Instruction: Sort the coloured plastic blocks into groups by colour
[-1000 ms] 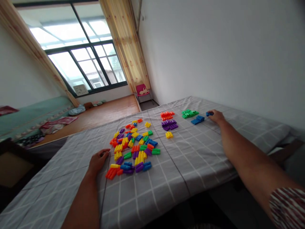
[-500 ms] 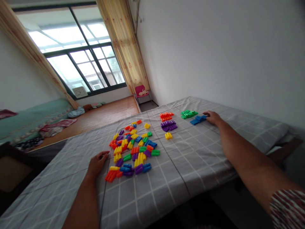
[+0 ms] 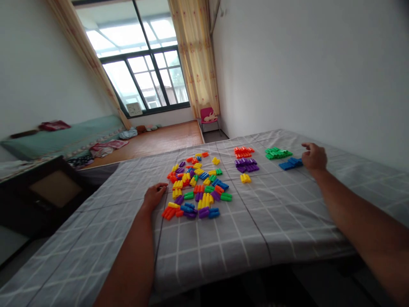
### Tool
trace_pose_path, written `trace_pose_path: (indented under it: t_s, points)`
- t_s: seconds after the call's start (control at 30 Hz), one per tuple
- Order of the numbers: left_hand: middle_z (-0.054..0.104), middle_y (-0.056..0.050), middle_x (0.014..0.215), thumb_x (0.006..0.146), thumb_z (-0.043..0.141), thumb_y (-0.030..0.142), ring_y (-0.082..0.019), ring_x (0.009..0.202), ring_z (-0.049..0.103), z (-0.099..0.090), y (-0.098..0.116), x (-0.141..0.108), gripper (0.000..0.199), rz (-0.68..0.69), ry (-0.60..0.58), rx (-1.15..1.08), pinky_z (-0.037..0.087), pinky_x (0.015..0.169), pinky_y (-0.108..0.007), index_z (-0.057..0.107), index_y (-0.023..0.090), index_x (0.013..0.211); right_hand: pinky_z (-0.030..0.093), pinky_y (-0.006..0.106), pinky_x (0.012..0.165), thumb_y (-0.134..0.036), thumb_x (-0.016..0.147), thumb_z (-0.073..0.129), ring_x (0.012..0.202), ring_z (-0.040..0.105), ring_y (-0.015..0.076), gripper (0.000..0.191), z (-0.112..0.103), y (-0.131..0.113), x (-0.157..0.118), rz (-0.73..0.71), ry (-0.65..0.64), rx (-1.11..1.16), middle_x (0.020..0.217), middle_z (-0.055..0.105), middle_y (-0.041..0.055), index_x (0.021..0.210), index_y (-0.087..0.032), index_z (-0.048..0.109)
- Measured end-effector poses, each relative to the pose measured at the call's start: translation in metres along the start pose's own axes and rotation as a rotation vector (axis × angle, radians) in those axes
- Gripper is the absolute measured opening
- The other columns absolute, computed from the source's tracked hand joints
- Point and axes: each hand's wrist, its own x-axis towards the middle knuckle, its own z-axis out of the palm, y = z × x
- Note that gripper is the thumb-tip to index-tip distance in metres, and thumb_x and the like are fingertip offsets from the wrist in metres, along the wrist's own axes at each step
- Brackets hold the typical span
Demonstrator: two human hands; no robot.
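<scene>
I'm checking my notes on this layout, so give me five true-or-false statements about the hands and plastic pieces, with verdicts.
1. The right hand is next to the blue pile. True.
2. The left hand is beside the green pile. False: the left hand is beside the mixed-colour pieces.
3. The purple pile lies between the orange pile and the small yellow group. True.
4. The cloth is plain red. False: it is grey with pale lines.
5. The mixed-colour pieces are all yellow. False: several colours show.
</scene>
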Motion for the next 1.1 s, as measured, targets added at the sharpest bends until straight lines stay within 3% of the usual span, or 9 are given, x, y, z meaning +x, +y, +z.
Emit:
trace_pose_path:
  t_s: [0.07, 0.13, 0.27, 0.4, 0.53, 0.7, 0.87, 1.0, 1.1]
  points:
    - [0.074, -0.005, 0.093, 0.083, 0.048, 0.038, -0.020, 0.085, 0.065, 0.001, 0.001, -0.001, 0.039, -0.015, 0.000, -0.003, 0.046, 0.070, -0.027, 0.072, 0.020, 0.107, 0.041, 0.044, 0.094, -0.012, 0.080, 0.039, 0.108, 0.055, 0.0317, 0.050, -0.002, -0.041, 0.000, -0.165, 0.005, 0.048, 0.114, 0.065, 0.0129, 0.124, -0.020, 0.061]
    - [0.074, -0.005, 0.094, 0.083, 0.048, 0.036, -0.019, 0.085, 0.065, 0.003, 0.001, -0.001, 0.037, -0.012, 0.004, -0.019, 0.045, 0.070, -0.026, 0.072, 0.020, 0.107, 0.041, 0.045, 0.097, -0.015, 0.080, 0.042, 0.110, 0.055, 0.0308, 0.047, -0.002, -0.094, -0.005, -0.344, -0.084, 0.128, 0.114, 0.066, 0.0112, 0.123, -0.020, 0.062]
    - [0.074, -0.005, 0.090, 0.084, 0.048, 0.035, -0.018, 0.079, 0.065, 0.006, 0.000, -0.001, 0.036, -0.006, 0.003, -0.038, 0.044, 0.067, -0.026, 0.072, 0.020, 0.107, 0.044, 0.046, 0.096, -0.025, 0.087, 0.052, 0.106, 0.057, 0.0284, 0.034, 0.006, -0.209, -0.033, -0.640, -0.494, 0.315, 0.112, 0.065, 0.0108, 0.118, -0.019, 0.063]
    - [0.074, -0.004, 0.088, 0.084, 0.048, 0.034, -0.017, 0.078, 0.064, 0.008, -0.001, -0.002, 0.035, 0.009, 0.013, -0.051, 0.043, 0.066, -0.025, 0.072, 0.021, 0.106, 0.051, 0.042, 0.088, -0.035, 0.092, 0.055, 0.103, 0.059, 0.0214, 0.033, 0.029, -0.295, -0.073, -0.743, -0.666, 0.347, 0.121, 0.058, 0.0094, 0.120, -0.018, 0.058]
    - [0.074, -0.005, 0.091, 0.084, 0.049, 0.033, -0.017, 0.079, 0.064, 0.007, 0.000, -0.005, 0.035, 0.010, 0.011, -0.081, 0.043, 0.066, -0.024, 0.072, 0.020, 0.107, 0.052, 0.042, 0.086, -0.036, 0.092, 0.056, 0.103, 0.059, 0.0218, 0.036, 0.052, -0.343, -0.097, -0.777, -0.803, 0.340, 0.122, 0.057, 0.0090, 0.122, -0.016, 0.056]
    - [0.073, -0.004, 0.088, 0.084, 0.049, 0.033, -0.017, 0.077, 0.064, 0.006, 0.002, -0.005, 0.035, 0.012, 0.005, -0.080, 0.043, 0.065, -0.025, 0.072, 0.020, 0.106, 0.051, 0.030, 0.077, -0.038, 0.081, 0.069, 0.089, 0.063, 0.0204, 0.032, 0.067, -0.368, -0.093, -0.737, -0.938, 0.287, 0.105, 0.067, 0.0042, 0.106, -0.019, 0.066]
    - [0.073, -0.004, 0.087, 0.083, 0.048, 0.036, -0.017, 0.078, 0.064, 0.003, 0.002, -0.004, 0.036, 0.025, -0.007, -0.081, 0.044, 0.067, -0.025, 0.072, 0.020, 0.106, 0.047, 0.023, 0.068, -0.024, 0.068, 0.078, 0.084, 0.064, 0.0177, 0.034, 0.064, -0.366, -0.079, -0.563, -0.954, 0.270, 0.097, 0.070, 0.0053, 0.099, -0.018, 0.068]
    - [0.074, -0.004, 0.089, 0.082, 0.049, 0.039, -0.018, 0.080, 0.065, 0.001, 0.000, -0.002, 0.038, 0.025, -0.009, -0.054, 0.045, 0.067, -0.025, 0.072, 0.021, 0.106, 0.048, 0.023, 0.068, -0.020, 0.071, 0.072, 0.079, 0.064, 0.0154, 0.020, 0.055, -0.327, -0.066, -0.440, -0.839, 0.470, 0.087, 0.070, 0.0025, 0.090, -0.018, 0.068]
    - [0.074, -0.003, 0.087, 0.081, 0.048, 0.041, -0.019, 0.080, 0.065, 0.000, -0.001, 0.000, 0.040, 0.021, -0.008, -0.038, 0.045, 0.067, -0.026, 0.072, 0.022, 0.107, 0.050, 0.025, 0.067, -0.027, 0.072, 0.072, 0.077, 0.064, 0.0151, 0.022, 0.046, -0.266, -0.048, -0.271, -0.712, 0.634, 0.087, 0.071, 0.0031, 0.091, -0.018, 0.066]
